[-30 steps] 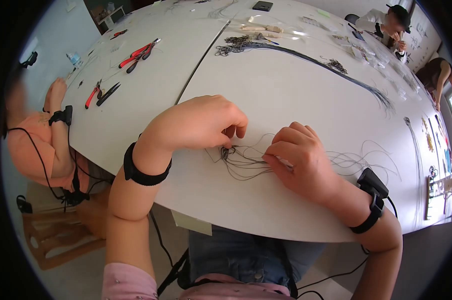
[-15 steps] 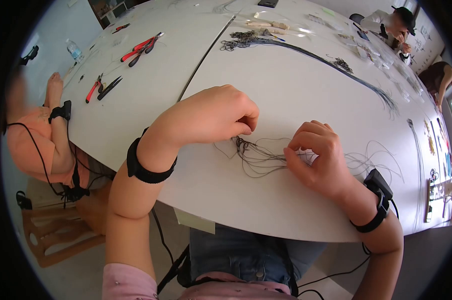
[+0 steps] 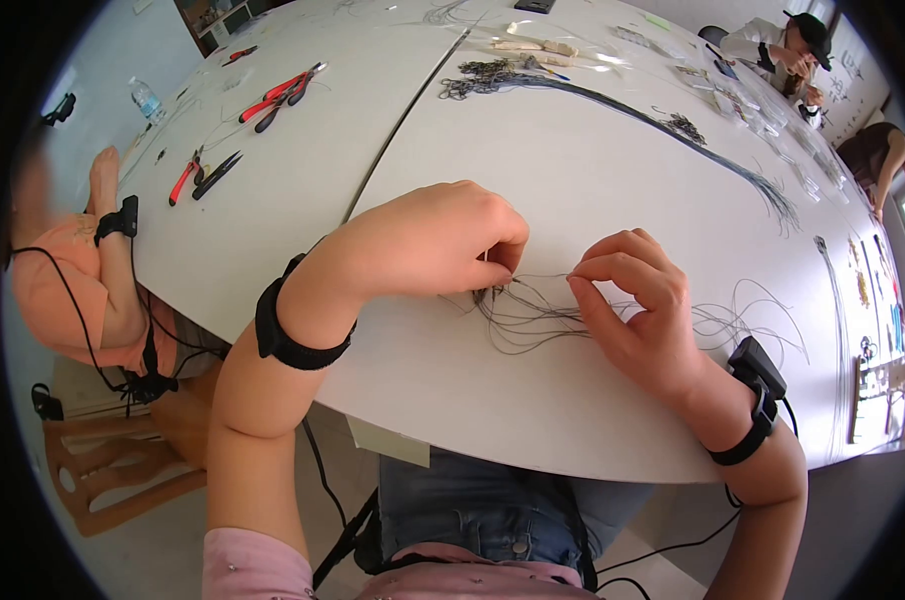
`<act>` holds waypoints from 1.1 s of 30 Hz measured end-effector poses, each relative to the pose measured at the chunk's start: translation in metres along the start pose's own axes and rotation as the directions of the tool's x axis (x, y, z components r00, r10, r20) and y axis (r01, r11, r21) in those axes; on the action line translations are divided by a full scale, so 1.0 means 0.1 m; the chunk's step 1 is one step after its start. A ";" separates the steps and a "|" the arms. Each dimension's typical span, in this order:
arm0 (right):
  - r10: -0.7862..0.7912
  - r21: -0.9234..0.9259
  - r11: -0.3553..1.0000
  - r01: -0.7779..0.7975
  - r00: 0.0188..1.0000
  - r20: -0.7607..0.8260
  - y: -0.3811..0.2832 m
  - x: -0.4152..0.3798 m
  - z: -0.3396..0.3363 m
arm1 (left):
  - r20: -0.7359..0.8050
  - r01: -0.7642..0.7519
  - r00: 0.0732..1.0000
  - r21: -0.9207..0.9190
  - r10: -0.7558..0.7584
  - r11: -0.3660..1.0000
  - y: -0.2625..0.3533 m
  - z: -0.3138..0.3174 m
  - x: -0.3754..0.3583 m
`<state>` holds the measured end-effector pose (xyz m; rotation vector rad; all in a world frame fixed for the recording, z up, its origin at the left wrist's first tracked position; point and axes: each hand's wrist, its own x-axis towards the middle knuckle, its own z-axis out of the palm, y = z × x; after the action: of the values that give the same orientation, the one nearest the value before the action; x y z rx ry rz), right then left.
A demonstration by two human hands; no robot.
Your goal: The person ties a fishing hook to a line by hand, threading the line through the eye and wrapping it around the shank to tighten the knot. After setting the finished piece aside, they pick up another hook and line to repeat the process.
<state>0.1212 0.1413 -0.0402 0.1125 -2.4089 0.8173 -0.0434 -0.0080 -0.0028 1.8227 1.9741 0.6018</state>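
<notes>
While both hands pinch it, the wire bundle (image 3: pixel 523 312) lies between left hand (image 3: pixel 438 245) and right hand (image 3: pixel 638 310).

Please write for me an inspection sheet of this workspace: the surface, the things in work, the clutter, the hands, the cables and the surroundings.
Surface: white table, a seam running down its middle.
Job's things: bundle of thin cords lying loose on the table between the hands.
Clutter: red pliers, more pliers, a long cord bundle, a water bottle, small packets at the far edge.
Grippers: left hand pinches the cords at their gathered end; right hand pinches a single strand.
Cables: black wristbands on both wrists, wires hanging below the table.
Surroundings: a person in orange at left, two more people far right.
</notes>
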 end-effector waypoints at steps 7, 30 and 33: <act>0.009 0.102 0.995 -0.002 0.997 -0.072 -0.02 0.03 -0.04 | -0.059 0.097 0.992 -0.194 -0.110 0.976 0.15 -0.09 -0.02; 0.148 0.184 0.970 -0.159 0.986 0.071 -0.04 0.01 0.03 | -0.170 -0.109 0.983 -0.217 0.072 0.970 0.25 0.06 0.04; 0.292 0.243 0.919 -0.310 0.950 0.109 -0.07 0.02 0.03 | -0.187 -0.107 0.981 -0.317 0.048 0.943 0.22 0.09 0.05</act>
<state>0.1201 0.1338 -0.0369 -0.1361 -2.4082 1.2872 -0.0208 -0.0013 0.0014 1.6947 1.7831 1.0795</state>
